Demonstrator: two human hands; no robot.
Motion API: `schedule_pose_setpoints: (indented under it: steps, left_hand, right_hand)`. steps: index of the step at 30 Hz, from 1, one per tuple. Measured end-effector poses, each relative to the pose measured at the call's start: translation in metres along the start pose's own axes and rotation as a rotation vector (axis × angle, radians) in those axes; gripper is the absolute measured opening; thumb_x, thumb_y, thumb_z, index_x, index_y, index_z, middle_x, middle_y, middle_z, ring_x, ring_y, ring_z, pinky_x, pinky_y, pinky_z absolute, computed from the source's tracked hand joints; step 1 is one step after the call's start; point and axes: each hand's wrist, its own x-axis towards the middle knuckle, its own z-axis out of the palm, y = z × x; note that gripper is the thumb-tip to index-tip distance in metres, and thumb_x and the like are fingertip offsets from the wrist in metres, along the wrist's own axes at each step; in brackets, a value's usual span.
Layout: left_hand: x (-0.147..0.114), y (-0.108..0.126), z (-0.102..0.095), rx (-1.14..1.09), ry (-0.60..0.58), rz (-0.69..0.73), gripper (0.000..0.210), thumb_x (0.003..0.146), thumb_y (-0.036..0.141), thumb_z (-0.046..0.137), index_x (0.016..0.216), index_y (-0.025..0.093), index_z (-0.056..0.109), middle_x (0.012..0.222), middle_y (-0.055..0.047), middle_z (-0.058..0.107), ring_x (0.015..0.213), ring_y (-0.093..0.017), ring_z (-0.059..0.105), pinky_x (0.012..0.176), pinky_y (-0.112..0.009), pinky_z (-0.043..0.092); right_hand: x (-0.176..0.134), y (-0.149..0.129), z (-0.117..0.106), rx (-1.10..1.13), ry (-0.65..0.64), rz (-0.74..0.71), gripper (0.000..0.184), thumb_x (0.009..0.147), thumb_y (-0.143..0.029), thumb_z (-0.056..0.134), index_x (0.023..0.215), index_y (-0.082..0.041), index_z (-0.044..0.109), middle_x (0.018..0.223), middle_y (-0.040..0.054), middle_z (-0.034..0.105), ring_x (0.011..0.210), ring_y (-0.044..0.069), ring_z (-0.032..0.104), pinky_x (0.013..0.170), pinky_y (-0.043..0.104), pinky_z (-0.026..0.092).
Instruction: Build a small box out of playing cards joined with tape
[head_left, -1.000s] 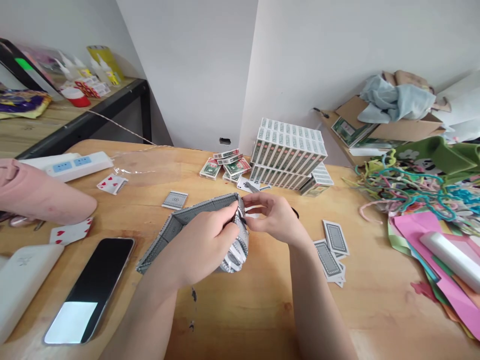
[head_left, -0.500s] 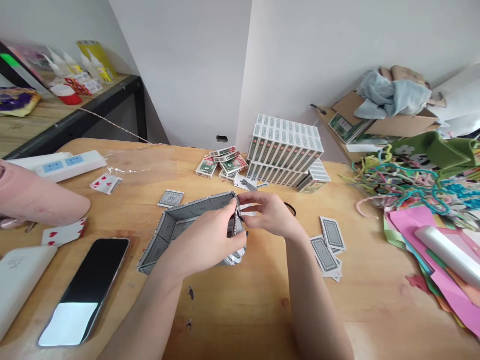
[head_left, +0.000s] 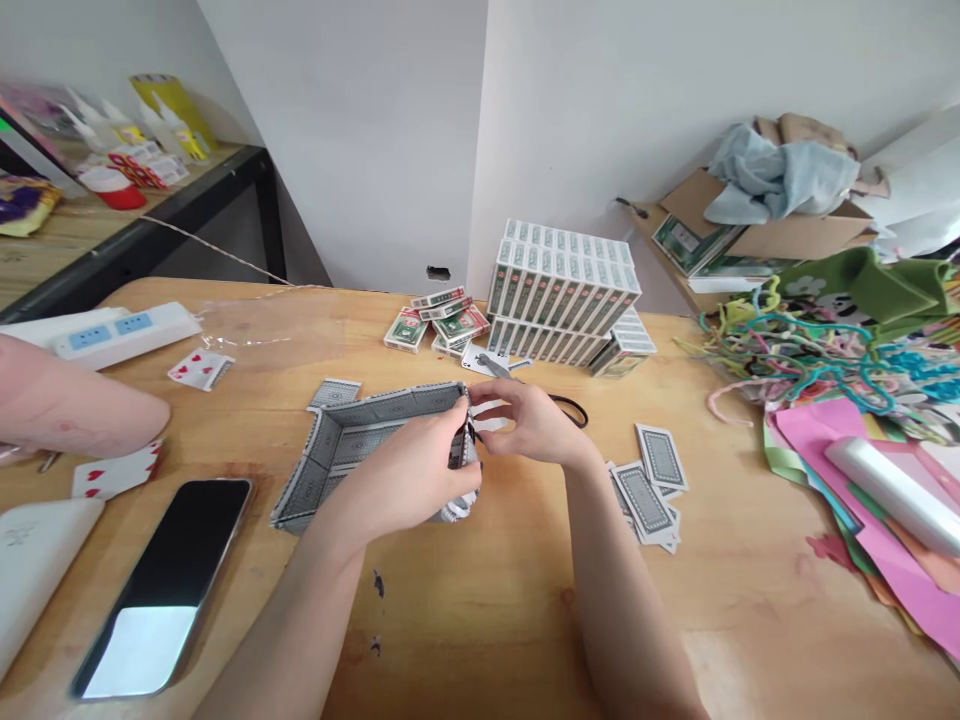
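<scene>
An open box made of folded playing cards (head_left: 307, 470), with grey patterned card backs on its walls, sits on the table in front of me. My left hand (head_left: 412, 465) reaches over it and grips its right end, thumb and fingers on either side of the wall. At that same end, my right hand (head_left: 525, 422) pinches the outer edge near the far corner; its fingertips are partly hidden. Behind my right hand lie scissors (head_left: 499, 368) with a black handle, over a face-up playing card (head_left: 474, 358).
Stacked card decks (head_left: 562, 280) stand at the back, with several loose decks (head_left: 439, 318) beside them. Loose cards (head_left: 649, 495) lie at right. A phone (head_left: 165, 590), a power strip (head_left: 127, 335) and a pink cylinder (head_left: 82, 400) are at left. Yarn (head_left: 810, 350) and coloured paper (head_left: 862, 510) fill the right side.
The view has shifted slightly, so everything appears a little further left. Both hands stay at the box's right end, and more of the scissors' black handle shows.
</scene>
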Motion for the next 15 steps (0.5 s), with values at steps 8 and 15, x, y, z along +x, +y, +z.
schedule_pose_setpoints:
  steps: [8,15]
  left_hand:
    - [0.0003,0.0,0.0011,0.042,0.034,-0.001,0.067,0.078,0.031,0.046,0.143,0.022,0.034,0.082,0.0,0.067,0.057,-0.014,0.056,0.044,-0.023,0.034]
    - [0.0006,-0.0018,0.0014,0.054,0.024,0.003,0.066,0.078,0.03,0.047,0.143,0.024,0.034,0.082,0.0,0.068,0.062,-0.016,0.06,0.047,-0.023,0.036]
  right_hand:
    - [0.0018,-0.0005,0.0042,-0.083,0.05,0.013,0.046,0.059,-0.018,0.069,0.104,-0.017,0.061,0.105,0.0058,0.066,0.09,0.019,0.067,0.083,0.034,0.057]
    - [0.0036,-0.0022,0.007,-0.122,0.1,-0.026,0.05,0.058,-0.014,0.067,0.107,-0.016,0.057,0.102,0.0067,0.064,0.093,0.019,0.063,0.087,0.035,0.053]
